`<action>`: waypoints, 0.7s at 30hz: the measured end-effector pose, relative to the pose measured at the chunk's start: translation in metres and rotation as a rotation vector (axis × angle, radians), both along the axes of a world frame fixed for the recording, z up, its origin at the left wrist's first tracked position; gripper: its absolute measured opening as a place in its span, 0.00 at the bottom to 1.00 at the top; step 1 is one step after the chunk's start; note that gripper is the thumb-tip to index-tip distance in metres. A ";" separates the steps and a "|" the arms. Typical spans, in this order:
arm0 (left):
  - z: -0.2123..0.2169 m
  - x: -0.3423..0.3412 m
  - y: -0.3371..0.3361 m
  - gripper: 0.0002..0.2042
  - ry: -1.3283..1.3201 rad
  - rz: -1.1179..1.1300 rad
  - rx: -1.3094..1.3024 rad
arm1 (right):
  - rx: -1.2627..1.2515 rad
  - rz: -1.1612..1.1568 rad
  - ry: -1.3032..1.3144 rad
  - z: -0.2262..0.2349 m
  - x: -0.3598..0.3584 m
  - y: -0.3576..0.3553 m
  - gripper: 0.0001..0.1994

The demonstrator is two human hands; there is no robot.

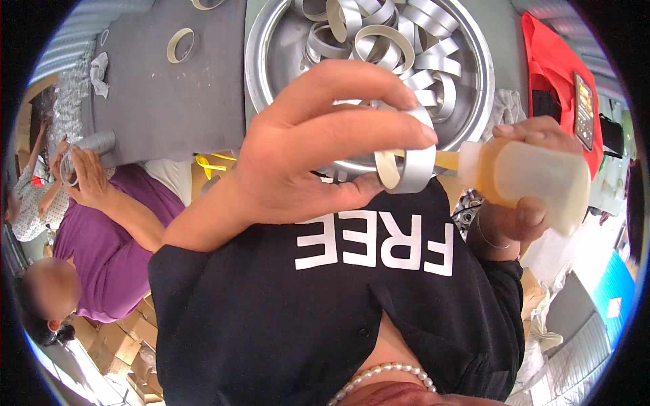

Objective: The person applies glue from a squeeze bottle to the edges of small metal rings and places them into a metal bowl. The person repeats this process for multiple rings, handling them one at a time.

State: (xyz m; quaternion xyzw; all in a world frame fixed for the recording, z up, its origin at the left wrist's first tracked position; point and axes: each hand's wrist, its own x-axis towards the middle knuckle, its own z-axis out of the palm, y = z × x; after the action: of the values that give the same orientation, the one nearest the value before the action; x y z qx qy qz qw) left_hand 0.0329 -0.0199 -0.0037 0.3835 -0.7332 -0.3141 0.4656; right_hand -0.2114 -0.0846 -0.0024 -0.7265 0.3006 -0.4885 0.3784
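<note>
Closest to the head camera, the left hand [288, 149] reaches in from 9 o'clock of the picture's centre, its grip closed around a ring [420, 162] at 2 o'clock, two fingers over the upper edge and the thumb at the lower left. That ring is a short, wide band, smooth matte silver outside and pale cream within, tilted so its outer face shows toward 3 o'clock. At 3 o'clock the right hand [504, 220] grips a translucent squeeze bottle [542, 179] with amber contents, lying nearly level; its narrow amber nozzle [447, 160] points to 9 o'clock at the ring, though whether the tip touches cannot be told.

Both hands are in the air, the ring overlapping the near rim of a round metal basin [261, 61] at 12 to 1 o'clock, where similar rings [433, 61] lie heaped. Past the basin's left edge, the dark grey bench [169, 108] spreads through 10 and 11 o'clock, a loose ring [181, 45] lying on it. Toward 2 o'clock, a grey cloth [506, 108] and a red bag [542, 61] border the right side. At 9 o'clock are a co-worker's hands [91, 179].
</note>
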 end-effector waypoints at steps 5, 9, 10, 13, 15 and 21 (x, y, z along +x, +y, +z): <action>-0.006 -0.001 -0.008 0.21 0.004 -0.077 -0.166 | 0.466 -0.057 -0.108 0.003 0.000 -0.005 0.29; -0.009 -0.008 -0.011 0.19 0.024 -0.076 -0.241 | 0.848 0.115 -0.247 -0.001 -0.008 -0.013 0.25; -0.011 -0.009 -0.011 0.19 0.039 -0.076 -0.254 | 0.916 0.135 -0.317 -0.004 -0.003 -0.013 0.26; -0.015 -0.007 -0.004 0.20 0.030 -0.027 -0.233 | 1.143 0.261 -0.589 -0.016 0.013 -0.019 0.27; -0.016 0.005 -0.001 0.22 -0.035 0.086 -0.148 | 1.266 0.215 -0.744 -0.018 0.022 -0.018 0.29; -0.018 0.088 0.002 0.27 -0.596 0.680 -0.071 | 1.027 0.253 -0.936 -0.044 -0.011 -0.044 0.26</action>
State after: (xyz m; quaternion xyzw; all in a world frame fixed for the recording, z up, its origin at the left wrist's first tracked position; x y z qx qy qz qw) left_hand 0.1211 -0.0178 -0.0213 0.6601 -0.6778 0.0062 0.3238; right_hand -0.2221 -0.1285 -0.0468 -0.1991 0.2122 -0.4982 0.8168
